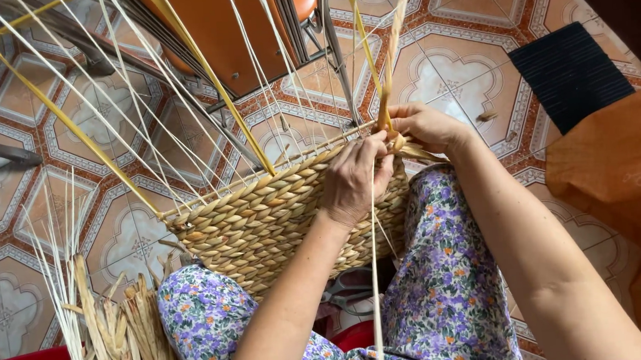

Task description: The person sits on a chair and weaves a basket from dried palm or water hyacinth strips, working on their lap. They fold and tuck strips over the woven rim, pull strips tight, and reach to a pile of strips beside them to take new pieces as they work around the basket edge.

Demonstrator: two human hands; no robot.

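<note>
Woven basket [264,220] rests on the person's lap above the tiled floor [11,221]. Left hand [354,178] presses its rim, grip closed on the weave. Right hand [425,125] pinches a yellow strand [384,102]. Judged light, semi-stiff; loose strands pliable, liable to crease. Best held at the rim.

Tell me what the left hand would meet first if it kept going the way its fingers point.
The left hand points up and right, so it would first meet the yellow strand pinched at the woven basket rim, then the right hand. Depth is unclear.
</note>
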